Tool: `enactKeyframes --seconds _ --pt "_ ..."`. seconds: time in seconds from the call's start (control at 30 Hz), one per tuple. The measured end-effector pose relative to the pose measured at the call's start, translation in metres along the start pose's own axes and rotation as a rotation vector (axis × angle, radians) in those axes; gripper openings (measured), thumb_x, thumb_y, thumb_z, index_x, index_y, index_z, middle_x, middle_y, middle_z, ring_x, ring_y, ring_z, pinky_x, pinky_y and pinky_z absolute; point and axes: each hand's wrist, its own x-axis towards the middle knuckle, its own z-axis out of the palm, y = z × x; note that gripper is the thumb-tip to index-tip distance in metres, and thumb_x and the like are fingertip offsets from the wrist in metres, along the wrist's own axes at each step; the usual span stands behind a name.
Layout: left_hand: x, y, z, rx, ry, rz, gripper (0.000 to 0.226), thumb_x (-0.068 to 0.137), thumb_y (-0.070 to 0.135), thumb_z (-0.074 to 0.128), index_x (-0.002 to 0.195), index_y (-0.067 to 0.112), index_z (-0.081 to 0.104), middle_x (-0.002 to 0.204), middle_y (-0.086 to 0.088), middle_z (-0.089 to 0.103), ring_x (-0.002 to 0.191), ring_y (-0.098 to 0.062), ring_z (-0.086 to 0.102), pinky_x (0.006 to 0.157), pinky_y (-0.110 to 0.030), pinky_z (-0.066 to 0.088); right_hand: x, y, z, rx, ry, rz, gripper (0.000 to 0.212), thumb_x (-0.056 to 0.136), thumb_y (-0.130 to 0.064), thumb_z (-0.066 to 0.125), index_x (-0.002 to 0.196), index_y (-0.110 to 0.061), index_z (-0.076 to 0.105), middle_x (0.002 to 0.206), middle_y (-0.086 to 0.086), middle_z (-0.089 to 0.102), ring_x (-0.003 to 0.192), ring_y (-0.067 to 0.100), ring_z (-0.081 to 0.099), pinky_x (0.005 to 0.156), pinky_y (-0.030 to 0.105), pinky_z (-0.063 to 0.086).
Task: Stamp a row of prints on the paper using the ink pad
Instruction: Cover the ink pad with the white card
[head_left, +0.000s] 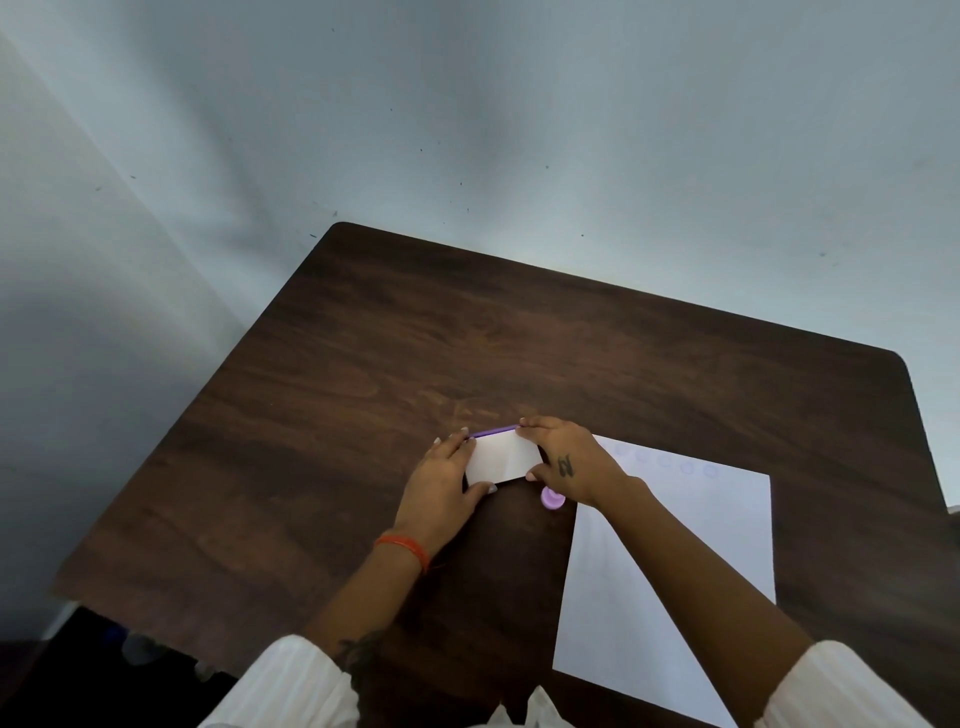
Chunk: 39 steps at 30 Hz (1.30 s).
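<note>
The ink pad (501, 455), a small white case with a purple strip along its far edge, lies on the dark wooden table (363, 364). My left hand (451, 478) grips its left side and my right hand (563, 460) grips its right side. I cannot tell whether its lid is fully down. A round purple stamp (552, 500) stands on the table just under my right wrist. The white paper (675, 561) lies to the right, with a faint row of several pale round prints (675, 464) along its far edge.
The table stands against a pale wall at the back and left. Its far left corner is rounded, and the near left edge drops to a dark floor. My right forearm crosses over the paper.
</note>
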Motion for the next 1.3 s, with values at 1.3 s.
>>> enactKeyframes --seconds 1.3 --pt "0.002 -0.012 0.003 -0.097 0.068 0.061 0.064 0.084 0.029 0.063 0.139 0.016 0.032 0.151 -0.004 0.033 0.140 -0.023 0.026 0.115 -0.036 0.022 0.003 -0.001 -0.006 -0.083 -0.033 -0.072 0.070 0.083 -0.023 0.066 0.142 -0.017 0.030 0.153 0.005 0.030 0.139 0.024 0.030 0.114 0.035 0.026"
